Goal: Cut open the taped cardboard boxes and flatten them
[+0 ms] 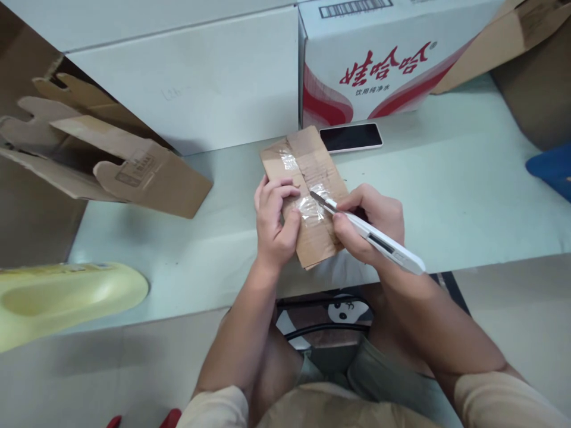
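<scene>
A flat folded piece of brown cardboard (317, 159) lies tilted near the table's front edge, with strips of clear tape (313, 211) across its seam. My left hand (275, 223) grips its left side, fingers curled over the top face and thumb close to the tape. In my right hand (377, 220) is a white utility knife (387, 242), held like a pen with its blade out. The blade tip rests at or just above the seam beside the tape; contact cannot be made out. My right fingers are by the cardboard's right edge.
Behind the cardboard lies a phone (351, 137), in front of a white and red water carton (379, 71). A plain white box (191, 89) stands beside it. An open brown box (156, 172) is at left, a yellow container (66, 297) nearer, and a blue object (553, 169) far right.
</scene>
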### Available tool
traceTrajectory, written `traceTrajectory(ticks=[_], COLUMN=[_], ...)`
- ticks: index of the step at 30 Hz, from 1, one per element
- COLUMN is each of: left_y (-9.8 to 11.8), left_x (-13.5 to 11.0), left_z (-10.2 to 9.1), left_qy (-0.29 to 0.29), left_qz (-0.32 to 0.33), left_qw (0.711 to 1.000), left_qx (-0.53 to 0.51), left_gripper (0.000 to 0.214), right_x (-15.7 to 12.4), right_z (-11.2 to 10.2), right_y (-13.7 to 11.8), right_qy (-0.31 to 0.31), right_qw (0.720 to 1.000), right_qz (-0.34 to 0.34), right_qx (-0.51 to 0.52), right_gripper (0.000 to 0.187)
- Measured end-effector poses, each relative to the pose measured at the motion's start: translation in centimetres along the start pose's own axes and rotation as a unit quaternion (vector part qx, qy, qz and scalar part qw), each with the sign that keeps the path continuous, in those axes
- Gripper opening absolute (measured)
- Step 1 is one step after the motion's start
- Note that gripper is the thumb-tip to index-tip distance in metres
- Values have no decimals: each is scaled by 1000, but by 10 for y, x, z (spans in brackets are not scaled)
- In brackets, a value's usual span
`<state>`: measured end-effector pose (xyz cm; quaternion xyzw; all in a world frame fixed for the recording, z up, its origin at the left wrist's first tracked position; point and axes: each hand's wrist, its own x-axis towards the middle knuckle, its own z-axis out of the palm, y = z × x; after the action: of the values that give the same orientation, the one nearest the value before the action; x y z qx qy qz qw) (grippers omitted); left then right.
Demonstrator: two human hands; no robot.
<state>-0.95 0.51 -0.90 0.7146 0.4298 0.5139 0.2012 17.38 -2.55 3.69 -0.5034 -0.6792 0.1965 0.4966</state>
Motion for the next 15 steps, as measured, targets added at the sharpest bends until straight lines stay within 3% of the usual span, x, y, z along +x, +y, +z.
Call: traceTrajectory(ticks=[7, 15], left_y=[1, 0], left_x=[-1, -1], left_z=[2, 1], left_qy=[16, 10], left_qz=[-2, -1], left_qw=[1000, 1000], left_qx=[-4, -4], left_gripper=[16, 18], right_x=[-2, 1], right_z=[1, 2], right_y=[3, -1], right_qy=[47, 24], right_qw=[998, 995], right_qz=[1, 83], right_qx=[33, 57], right_gripper=[11, 11])
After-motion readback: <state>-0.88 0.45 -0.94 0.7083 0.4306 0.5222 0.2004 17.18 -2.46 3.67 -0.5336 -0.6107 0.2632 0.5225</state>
